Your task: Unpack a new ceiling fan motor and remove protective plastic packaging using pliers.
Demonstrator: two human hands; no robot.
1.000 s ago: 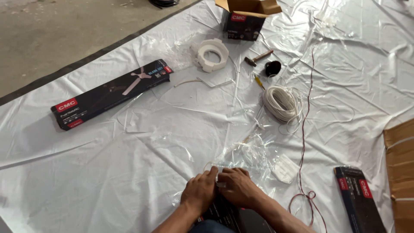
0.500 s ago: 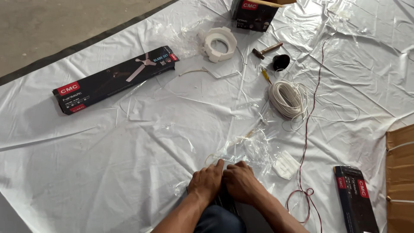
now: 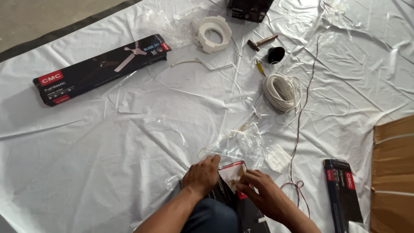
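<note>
My left hand [image 3: 201, 176] grips the left edge of a small black and red carton [image 3: 233, 177] that lies on the white sheet right in front of me. My right hand [image 3: 262, 194] rests on the carton's right side, fingers curled at its open white flap. The flap end points away from me. A crumpled clear plastic bag [image 3: 239, 142] lies just beyond the carton. My knee in dark trousers [image 3: 211, 218] hides the carton's near end.
A long black flat box [image 3: 99, 69] lies at far left. A coil of white wire [image 3: 281, 91], a thin red wire [image 3: 302, 112], a hammer [image 3: 261, 42], a white ring-shaped piece [image 3: 212, 28], another black box [image 3: 343, 194] and brown cardboard [image 3: 393, 172] are spread about the white sheet [image 3: 108, 151].
My hands, pressed together over the carton a second ago, have moved apart to its two sides. The white flap now shows between them. The camera has tipped downward.
</note>
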